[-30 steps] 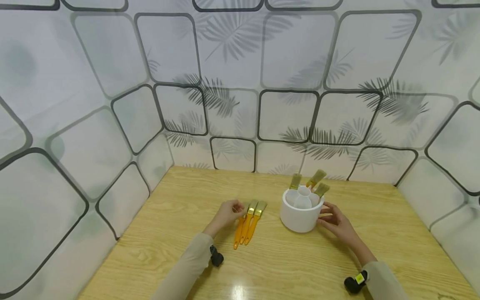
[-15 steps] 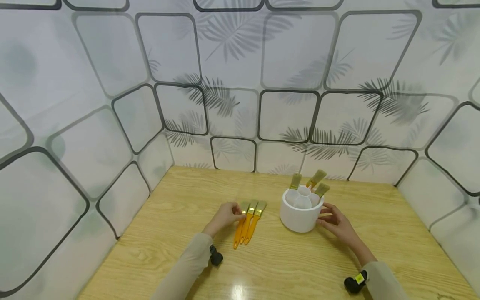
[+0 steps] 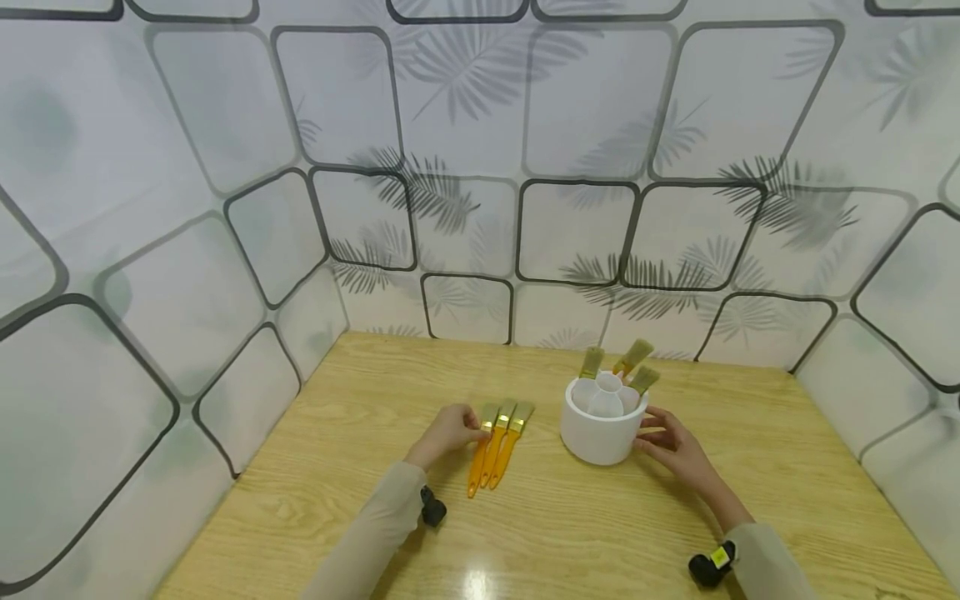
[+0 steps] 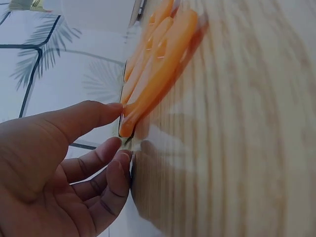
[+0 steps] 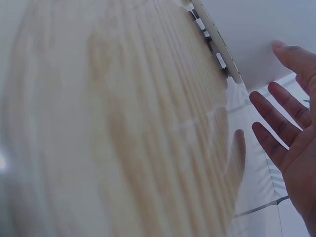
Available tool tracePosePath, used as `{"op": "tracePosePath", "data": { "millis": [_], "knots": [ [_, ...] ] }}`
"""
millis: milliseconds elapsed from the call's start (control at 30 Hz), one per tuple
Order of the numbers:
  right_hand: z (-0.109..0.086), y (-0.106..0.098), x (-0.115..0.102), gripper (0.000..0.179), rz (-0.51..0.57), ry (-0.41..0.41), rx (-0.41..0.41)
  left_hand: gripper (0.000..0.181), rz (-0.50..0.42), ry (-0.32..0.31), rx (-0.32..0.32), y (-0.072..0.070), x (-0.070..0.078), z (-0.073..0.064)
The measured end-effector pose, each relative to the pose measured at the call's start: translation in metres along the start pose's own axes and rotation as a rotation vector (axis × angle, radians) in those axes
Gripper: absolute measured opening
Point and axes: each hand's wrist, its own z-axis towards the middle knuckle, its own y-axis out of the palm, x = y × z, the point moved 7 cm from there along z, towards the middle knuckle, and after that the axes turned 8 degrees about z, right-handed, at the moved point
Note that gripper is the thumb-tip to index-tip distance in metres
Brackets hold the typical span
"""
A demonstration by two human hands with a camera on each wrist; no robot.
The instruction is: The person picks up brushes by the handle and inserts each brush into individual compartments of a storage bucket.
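Three light-looking brushes are best pinched mid-handle. At their nine o'clock, left hand is half-curled, hold unclear; right hand is spread, empty.

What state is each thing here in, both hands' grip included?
White holder: upright.
Brushes in the white holder: three visible, bristles up.
Loose brushes: three, lying side by side on the table.
Left grip: at the leftmost loose brush; whether pinching is unclear.
Right grip: fingers spread at the white holder's side.
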Motion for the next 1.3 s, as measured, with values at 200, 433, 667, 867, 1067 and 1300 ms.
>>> {"op": "tracePosePath", "data": {
  "millis": [200, 433, 667, 867, 1067, 1300],
  "knots": [
    [-0.0002, -0.0004, -0.0004, 0.055, 0.003, -0.017, 0.001, 0.026, 0.002, -0.014, -0.010, 0.0001, 0.0007, 0.0001],
    [-0.0005, -0.0011, 0.0027, 0.054, 0.004, -0.010, -0.004, 0.027, 0.018, -0.016, -0.037, 0.0003, 0.0028, -0.0016],
    [-0.0012, -0.0017, 0.0057, 0.054, 0.001, 0.011, -0.007, 0.030, 0.057, 0.007, -0.048, 0.0021, 0.0043, -0.0007],
    [-0.0016, -0.0005, 0.0031, 0.053, 0.006, -0.003, -0.006, 0.035, 0.085, -0.007, -0.049, 0.0031, 0.0046, -0.0005],
    [-0.0022, -0.0004, 0.0026, 0.053, -0.001, -0.005, 0.000, 0.040, 0.125, -0.043, -0.059, 0.0034, 0.0046, -0.0009],
    [-0.0028, -0.0015, 0.0037, 0.054, -0.012, 0.003, 0.000, 0.039, 0.159, -0.071, -0.065, 0.0024, 0.0058, -0.0032]
  ]
}}
